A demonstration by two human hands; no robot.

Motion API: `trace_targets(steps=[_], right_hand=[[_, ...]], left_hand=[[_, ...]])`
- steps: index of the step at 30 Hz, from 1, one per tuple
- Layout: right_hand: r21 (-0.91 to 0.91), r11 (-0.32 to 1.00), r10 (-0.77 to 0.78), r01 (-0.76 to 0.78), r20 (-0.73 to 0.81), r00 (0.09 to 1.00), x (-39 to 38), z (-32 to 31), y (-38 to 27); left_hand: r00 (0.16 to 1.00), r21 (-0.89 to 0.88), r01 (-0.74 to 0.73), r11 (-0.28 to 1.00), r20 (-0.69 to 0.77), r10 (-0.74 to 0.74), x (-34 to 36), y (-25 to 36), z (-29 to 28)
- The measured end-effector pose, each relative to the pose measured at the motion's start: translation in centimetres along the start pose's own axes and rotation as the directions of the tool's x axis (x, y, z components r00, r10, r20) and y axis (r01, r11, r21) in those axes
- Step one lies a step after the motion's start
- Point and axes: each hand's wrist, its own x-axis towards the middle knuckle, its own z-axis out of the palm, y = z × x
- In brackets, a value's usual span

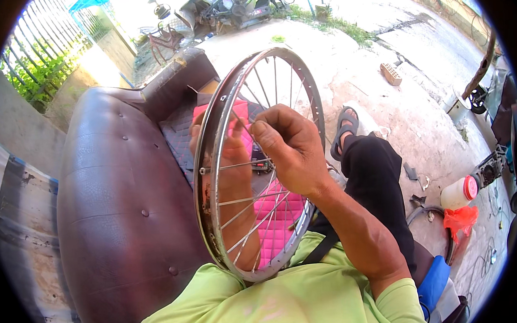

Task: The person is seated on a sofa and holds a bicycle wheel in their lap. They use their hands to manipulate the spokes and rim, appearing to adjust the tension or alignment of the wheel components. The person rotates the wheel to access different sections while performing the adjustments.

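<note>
A bicycle wheel rim [213,164], partly laced with thin metal spokes, stands upright against my green shirt. My left hand [231,140] is on the far side of the spokes and grips the left part of the rim; some fingers show past its outer edge, and the rim hides the rest. Inside the rim, my right hand [290,145] has thumb and forefinger pinched on a spoke [243,125] that slants toward the left side of the rim. Its other fingers are curled in.
A brown padded sofa [114,198] is on the left, with pink quilted cloth [282,219] behind the wheel. On the right are a red-lidded tub [456,193], a red plastic bag [461,221] and a tyre [416,214]. A brick [391,74] lies farther off; bicycle parts [239,7] are piled at the back.
</note>
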Motion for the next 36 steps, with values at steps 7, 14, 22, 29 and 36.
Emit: trace_targets(steps=[7,14,22,29,36], right_hand=[[-0.139,0.990,0.017,0.004,0.150,0.988,0.1,1.3,-0.6],[-0.032,0.990,0.141,-0.138,0.328,0.934,0.3,0.8,-2.0],[0.219,0.908,0.224,-0.356,0.463,0.857,1.2,0.0,-1.8],[0.223,0.893,0.233,-0.390,0.512,0.827,1.2,-0.1,-1.8],[0.200,0.892,0.251,-0.406,0.527,0.812,1.1,-0.4,-2.0]], left_hand=[[0.976,0.492,-0.117,0.863,0.218,0.007,2.7,8.1,1.0],[0.927,0.751,-0.192,0.631,0.349,-0.134,1.8,10.8,3.6],[0.866,0.864,-0.310,0.397,0.429,-0.258,1.9,12.2,5.8],[0.860,0.860,-0.301,0.412,0.432,-0.273,1.9,12.4,5.8],[0.856,0.853,-0.365,0.373,0.465,-0.226,1.2,11.9,6.3]])
